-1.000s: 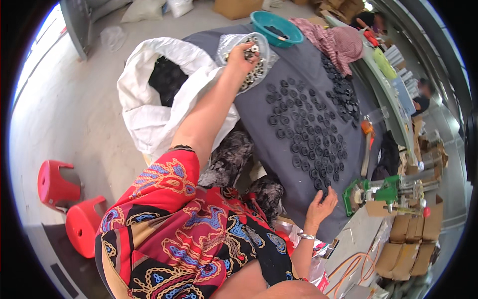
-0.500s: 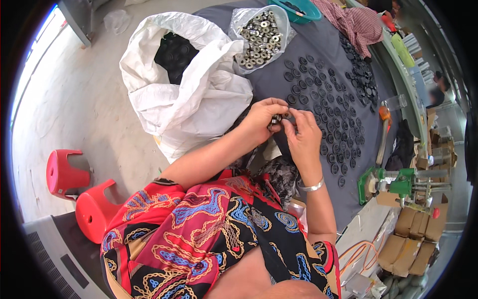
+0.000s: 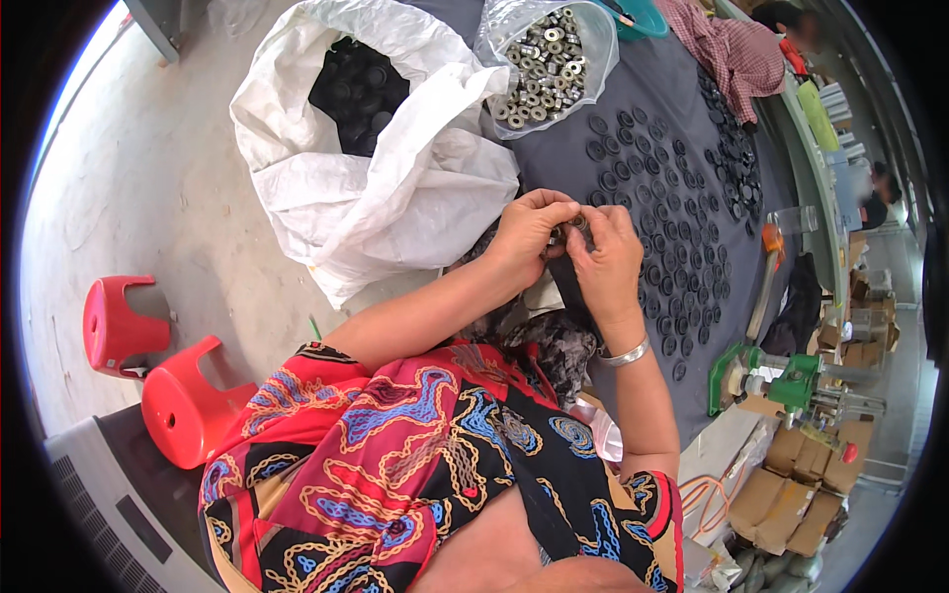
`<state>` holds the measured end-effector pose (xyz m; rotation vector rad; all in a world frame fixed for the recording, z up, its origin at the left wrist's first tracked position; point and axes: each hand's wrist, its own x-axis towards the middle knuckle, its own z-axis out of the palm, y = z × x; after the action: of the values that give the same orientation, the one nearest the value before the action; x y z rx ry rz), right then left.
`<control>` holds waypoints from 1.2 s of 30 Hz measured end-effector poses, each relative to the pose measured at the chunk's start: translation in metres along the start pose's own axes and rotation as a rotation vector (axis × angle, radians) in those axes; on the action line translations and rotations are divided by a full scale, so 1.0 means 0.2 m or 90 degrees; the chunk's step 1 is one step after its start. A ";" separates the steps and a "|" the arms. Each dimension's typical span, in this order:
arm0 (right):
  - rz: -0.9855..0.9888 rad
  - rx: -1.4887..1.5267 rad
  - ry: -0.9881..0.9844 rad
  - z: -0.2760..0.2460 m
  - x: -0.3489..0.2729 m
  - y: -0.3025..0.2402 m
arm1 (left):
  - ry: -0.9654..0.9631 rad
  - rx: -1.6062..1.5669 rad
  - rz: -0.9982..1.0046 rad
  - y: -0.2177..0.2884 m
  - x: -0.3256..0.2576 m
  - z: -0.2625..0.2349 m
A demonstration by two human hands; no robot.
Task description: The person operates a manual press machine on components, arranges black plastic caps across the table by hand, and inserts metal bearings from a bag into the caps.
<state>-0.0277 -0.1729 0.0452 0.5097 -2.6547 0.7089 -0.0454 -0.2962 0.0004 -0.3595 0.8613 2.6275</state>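
My left hand [image 3: 526, 235] is closed around a few small metal bearings [image 3: 556, 237], partly hidden by the fingers. Against it, my right hand [image 3: 609, 259] pinches one bearing [image 3: 581, 223] between thumb and fingers. Both hands meet over the near edge of a table with a dark grey cloth [image 3: 554, 163]. Just beyond and to the right lie rows of black round wheel-like discs [image 3: 682, 247], spread flat. Behind the hands, a clear plastic bag [image 3: 601, 59] holds many more loose bearings [image 3: 542, 79].
A white woven sack [image 3: 336, 208] of black parts stands left of the table. Farther right are a hammer [image 3: 763, 287], a green hand press [image 3: 791, 383] and cardboard boxes [image 3: 771, 504]. Two red stools [image 3: 183, 410] stand at left. A teal basin [image 3: 643, 20] and checked cloth [image 3: 722, 49] lie far back.
The view has shifted slightly, so the sack and bag sit higher in the picture. My right fingers have drawn in closer around the bearing beside my left hand.
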 end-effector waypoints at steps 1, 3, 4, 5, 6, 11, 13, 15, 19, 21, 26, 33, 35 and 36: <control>-0.002 0.000 -0.005 -0.01 0.03 0.02 | 0.004 -0.009 -0.003 0.00 0.01 0.00; -0.008 0.004 -0.015 -0.04 0.11 0.06 | 0.006 -0.025 -0.024 0.03 0.01 -0.02; 0.015 -0.001 -0.013 -0.05 0.17 0.11 | 0.005 -0.036 -0.046 0.04 0.02 -0.03; 0.034 0.010 -0.008 -0.07 0.24 0.14 | 0.007 -0.039 -0.044 0.05 0.03 -0.06; 0.037 0.011 -0.002 -0.07 0.30 0.20 | 0.007 -0.053 -0.057 0.04 0.05 -0.10; 0.007 -0.006 -0.032 0.02 0.48 0.42 | 0.001 -0.053 -0.084 0.05 0.05 -0.15; -0.006 -0.020 -0.075 0.05 0.51 0.44 | -0.050 -0.039 -0.082 0.04 0.05 -0.17; -0.008 -0.046 -0.092 0.08 0.53 0.46 | -0.048 -0.039 -0.082 0.05 0.05 -0.17; -0.021 -0.125 -0.129 0.11 0.55 0.48 | -0.054 -0.051 -0.080 0.04 0.05 -0.19; -0.027 -0.147 -0.141 0.11 0.57 0.47 | -0.054 -0.055 -0.080 0.04 0.05 -0.20; -0.059 -0.198 -0.168 0.12 0.59 0.47 | -0.058 -0.039 -0.081 0.05 0.04 -0.18; -0.139 -0.254 -0.162 0.11 0.53 0.43 | -0.031 -0.077 -0.086 0.04 0.06 -0.17; -0.157 -0.261 -0.143 0.08 0.50 0.36 | -0.028 -0.076 -0.088 0.05 0.05 -0.17; -0.159 -0.195 -0.126 0.05 0.47 0.29 | -0.024 -0.068 -0.081 0.05 0.05 -0.17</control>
<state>-0.1355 -0.1548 0.0531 0.8388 -2.7402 0.1810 -0.0539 -0.3223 -0.0241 -0.3775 0.6650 2.5587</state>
